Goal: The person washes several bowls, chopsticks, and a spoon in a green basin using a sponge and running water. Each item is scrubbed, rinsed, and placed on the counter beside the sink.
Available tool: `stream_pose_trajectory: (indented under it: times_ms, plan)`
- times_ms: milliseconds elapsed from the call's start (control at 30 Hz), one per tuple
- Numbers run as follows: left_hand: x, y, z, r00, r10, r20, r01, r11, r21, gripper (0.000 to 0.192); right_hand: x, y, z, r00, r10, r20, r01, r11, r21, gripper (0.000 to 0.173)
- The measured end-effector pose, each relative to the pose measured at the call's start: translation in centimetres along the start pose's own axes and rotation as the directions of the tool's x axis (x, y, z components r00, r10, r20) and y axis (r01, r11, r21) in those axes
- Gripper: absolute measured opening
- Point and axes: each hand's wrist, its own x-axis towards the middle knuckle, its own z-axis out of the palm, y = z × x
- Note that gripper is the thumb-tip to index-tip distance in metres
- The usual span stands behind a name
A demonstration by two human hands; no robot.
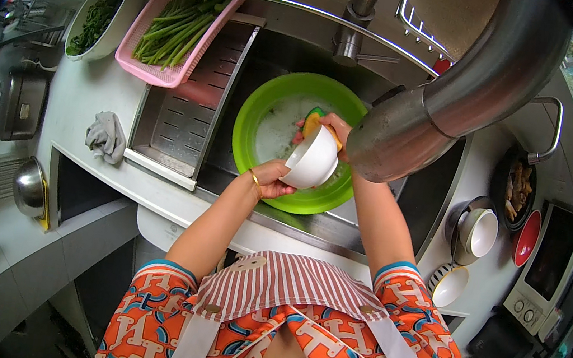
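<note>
A white bowl (314, 162) is tilted on its side over a green plastic basin (248, 136), which stands in the sink (234, 80). My left hand (274, 180) grips the bowl's lower left edge, with a gold-coloured bangle on that wrist. My right hand (339, 130) holds a yellow and green sponge (314, 119) at the bowl's upper rim; some of its fingers are hidden behind the sponge and bowl. Foamy water (278, 123) lies in the basin beneath both hands.
A metal faucet (349, 40) rises behind the basin; a wide metal pipe (412, 130) hangs close by my right forearm. Left are a slotted steel tray (184, 127), a pink basket (128, 52) of green stalks and a grey cloth (106, 137). Stacked bowls (484, 233) and a pan (505, 170) stand right.
</note>
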Motion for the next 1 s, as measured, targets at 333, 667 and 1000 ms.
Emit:
stream_pose_trajectory:
  times_ms: [333,667,1000]
  plan:
    - [-0.3,2.6,2.5,0.971,0.198,-0.133,-0.212,0.972,-0.098,0.035,7.0,7.9,-8.0,0.589,-0.729,-0.35,0.395,0.637,-0.662,0.032]
    - [0.4,1.9,-0.2,0.875,0.432,-0.221,-0.477,0.849,-0.229,0.041,4.0,5.7,-5.3,0.459,-0.799,-0.388,-0.257,0.298,-0.919,0.042]
    - [0.8,1.6,-0.9,0.757,0.448,-0.477,-0.638,0.665,-0.388,0.037,1.9,6.8,-1.1,0.519,-0.811,-0.27,-0.283,0.135,-0.949,0.041]
